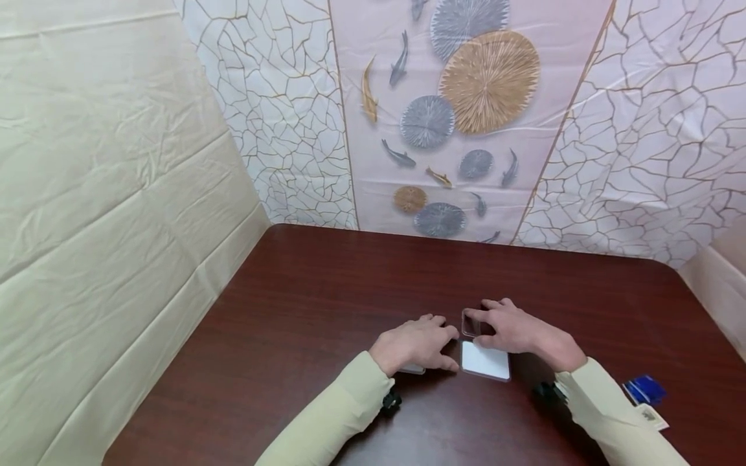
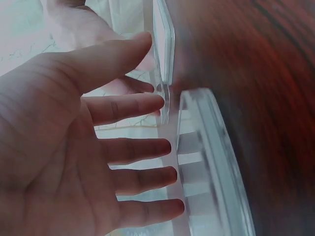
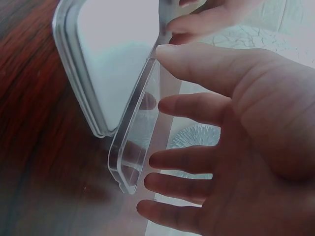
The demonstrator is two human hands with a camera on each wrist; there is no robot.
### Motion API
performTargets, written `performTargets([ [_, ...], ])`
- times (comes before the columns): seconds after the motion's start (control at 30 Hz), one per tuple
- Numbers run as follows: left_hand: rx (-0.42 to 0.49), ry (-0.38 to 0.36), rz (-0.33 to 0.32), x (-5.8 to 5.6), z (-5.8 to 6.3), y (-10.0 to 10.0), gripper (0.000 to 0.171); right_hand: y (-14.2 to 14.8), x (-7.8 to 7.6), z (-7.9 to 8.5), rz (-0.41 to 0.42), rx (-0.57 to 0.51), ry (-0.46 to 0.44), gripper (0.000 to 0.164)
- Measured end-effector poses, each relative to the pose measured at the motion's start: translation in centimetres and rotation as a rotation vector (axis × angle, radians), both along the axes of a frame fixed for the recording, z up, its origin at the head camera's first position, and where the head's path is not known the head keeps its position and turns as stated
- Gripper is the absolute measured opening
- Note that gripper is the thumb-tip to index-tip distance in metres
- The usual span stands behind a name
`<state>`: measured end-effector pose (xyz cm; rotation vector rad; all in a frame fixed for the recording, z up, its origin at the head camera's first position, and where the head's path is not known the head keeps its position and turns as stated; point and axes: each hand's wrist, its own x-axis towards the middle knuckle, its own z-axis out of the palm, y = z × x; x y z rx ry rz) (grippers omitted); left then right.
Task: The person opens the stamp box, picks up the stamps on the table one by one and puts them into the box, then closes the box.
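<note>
Desk: a dark red-brown wood-grained desk (image 1: 280, 310) is seen, its far edge met by a printed backdrop (image 1: 489, 84) of fish and round leaves; pale cloth (image 1: 116, 155) is hung along its left edge.
White-filled case: a clear plastic case with a white face (image 1: 486, 362) is laid flat, about midway between the left and right edges, well short of the far edge.
Clear piece: a see-through lid-like piece (image 3: 135, 132) is placed just beside that case, on its far-edge side.
Left-hand case: another clear case (image 2: 216, 157) is mostly covered from above by the left hand (image 1: 416, 344).
Left hand: the fingers are held straight and spread, with nothing gripped; whether the case is touched cannot be told.
Right hand: the right hand (image 1: 509, 328) is held over the clear piece with fingers extended and parted; firm contact cannot be made out.
Toward the right edge: a blue packet (image 1: 644, 389) and a pale card (image 1: 653, 417) are set near the right sleeve (image 1: 618, 411), by which the card is partly hidden.
Count: one white-filled case, one clear piece, one left-hand case and one card are seen; whether the blue is one packet or several is unclear.
</note>
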<state>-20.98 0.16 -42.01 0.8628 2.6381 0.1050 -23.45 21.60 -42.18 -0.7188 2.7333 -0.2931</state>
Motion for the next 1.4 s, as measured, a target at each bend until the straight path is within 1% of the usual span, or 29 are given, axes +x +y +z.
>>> performTargets([
  [0.27, 0.055, -0.001, 0.058, 0.3, 0.6, -3.4, 0.052, -0.3, -0.3, -0.2, 0.004, 0.012, -0.002, 0.061],
  [0.47, 0.056, 0.001, 0.076, 1.0, 1.5, -5.8, 0.052, -0.7, -0.2, -0.1, 0.016, 0.007, 0.003, 0.059],
  [0.63, 0.044, 0.033, 0.079, 1.5, 1.9, -7.5, 0.053, -1.7, 0.1, 0.4, 0.063, -0.008, 0.034, 0.053],
  [0.73, 0.032, 0.042, 0.082, 1.7, 2.0, -8.2, 0.054, -2.2, 0.5, 0.9, 0.083, -0.029, 0.044, 0.051],
  [0.9, 0.008, 0.032, 0.094, 1.8, 1.6, -9.2, 0.06, -2.6, 1.3, 1.8, 0.102, -0.056, 0.048, 0.046],
  [1.0, -0.019, 0.023, 0.104, 1.8, 1.3, -9.3, 0.065, -2.6, 1.8, 2.1, 0.103, -0.077, 0.044, 0.043],
  [1.13, -0.038, 0.005, 0.121, 1.7, 0.9, -9.2, 0.07, -3.1, 2.4, 2.2, 0.075, -0.095, 0.014, 0.043],
  [1.2, -0.043, -0.003, 0.126, 1.5, 0.7, -9.2, 0.072, -3.6, 2.6, 2.2, 0.059, -0.088, 0.001, 0.043],
  [1.4, -0.053, -0.026, 0.129, 0.9, 0.5, -9.6, 0.077, -5.0, 3.5, 2.2, 0.078, -0.083, 0.018, 0.043],
])
